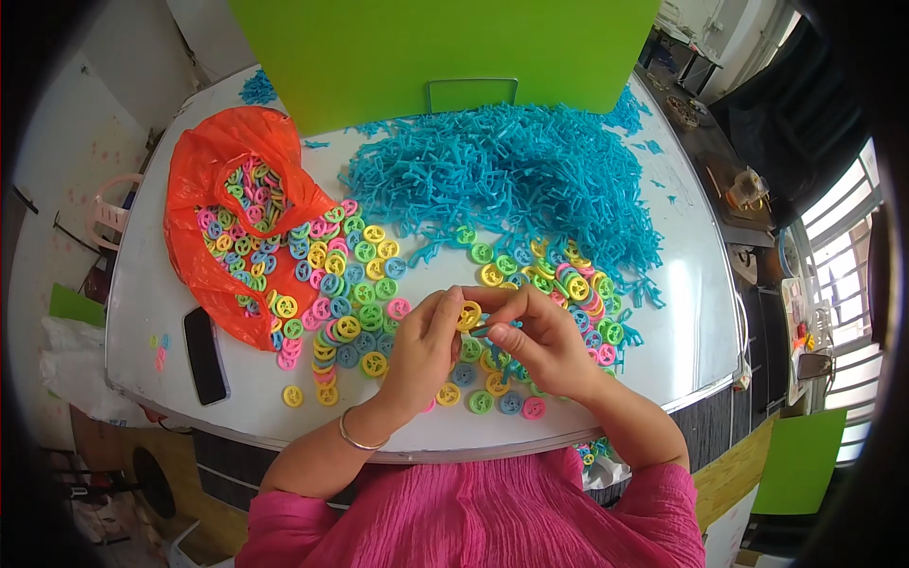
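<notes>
Between the fingers of my left hand (pixel 426 343) is a small yellow plastic wheel (pixel 469 315) with spokes. Right beside it, my right hand (pixel 542 343) pinches a small blue plastic piece (pixel 481 331), mostly covered by the fingers. The two hands meet above the table's near edge, and the blue piece is close to the wheel; I cannot tell if they touch. Loose wheels in yellow, green, blue and pink lie under and around both hands, such as a pink wheel (pixel 533 408). Behind the hands rises a large heap of blue plastic pieces (pixel 511 170).
A red plastic bag (pixel 194 256) spills wheels onto the white table (pixel 256 402) at the left. A dark phone (pixel 205 355) lies near the left edge. A bright green panel (pixel 445 47) with a metal handle (pixel 472 83) stands behind the blue heap.
</notes>
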A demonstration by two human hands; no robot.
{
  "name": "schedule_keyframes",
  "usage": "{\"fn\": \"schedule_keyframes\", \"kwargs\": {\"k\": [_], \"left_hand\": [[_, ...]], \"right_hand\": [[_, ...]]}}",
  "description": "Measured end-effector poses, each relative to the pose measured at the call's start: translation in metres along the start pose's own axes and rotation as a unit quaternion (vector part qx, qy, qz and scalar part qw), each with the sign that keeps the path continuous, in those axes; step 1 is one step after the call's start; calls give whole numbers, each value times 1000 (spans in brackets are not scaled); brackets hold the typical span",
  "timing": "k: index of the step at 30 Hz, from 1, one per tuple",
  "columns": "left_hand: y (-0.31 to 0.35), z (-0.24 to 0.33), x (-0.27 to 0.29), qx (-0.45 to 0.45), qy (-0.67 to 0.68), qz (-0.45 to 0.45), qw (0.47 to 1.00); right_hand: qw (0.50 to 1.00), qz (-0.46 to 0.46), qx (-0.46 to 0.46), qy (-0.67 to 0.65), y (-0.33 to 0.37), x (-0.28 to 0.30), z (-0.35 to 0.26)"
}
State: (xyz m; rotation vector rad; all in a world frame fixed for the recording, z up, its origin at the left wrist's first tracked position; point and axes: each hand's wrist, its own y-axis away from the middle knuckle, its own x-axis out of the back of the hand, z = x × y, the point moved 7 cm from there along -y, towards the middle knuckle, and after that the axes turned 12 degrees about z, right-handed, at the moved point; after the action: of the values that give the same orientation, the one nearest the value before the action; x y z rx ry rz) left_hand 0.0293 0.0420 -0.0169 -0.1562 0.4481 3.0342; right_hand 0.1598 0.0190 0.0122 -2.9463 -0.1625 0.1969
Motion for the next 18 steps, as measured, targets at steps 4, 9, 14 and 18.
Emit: {"fn": "schedule_keyframes", "kwargs": {"k": [4,9,14,18], "left_hand": [[3,4,-1,-58,-25,12,998],[4,3,-1,-77,-33,36,996],[6,-6,-2,-92,-20,47,994],[8,-10,-1,18,10,35,999]], "right_hand": [[1000,13,-17,7,2,-2,5],[998,49,-43,-12,7,-5,12],[993,71,-60,72,11,-1,20],[987,73,-29,143,9,2,16]]}}
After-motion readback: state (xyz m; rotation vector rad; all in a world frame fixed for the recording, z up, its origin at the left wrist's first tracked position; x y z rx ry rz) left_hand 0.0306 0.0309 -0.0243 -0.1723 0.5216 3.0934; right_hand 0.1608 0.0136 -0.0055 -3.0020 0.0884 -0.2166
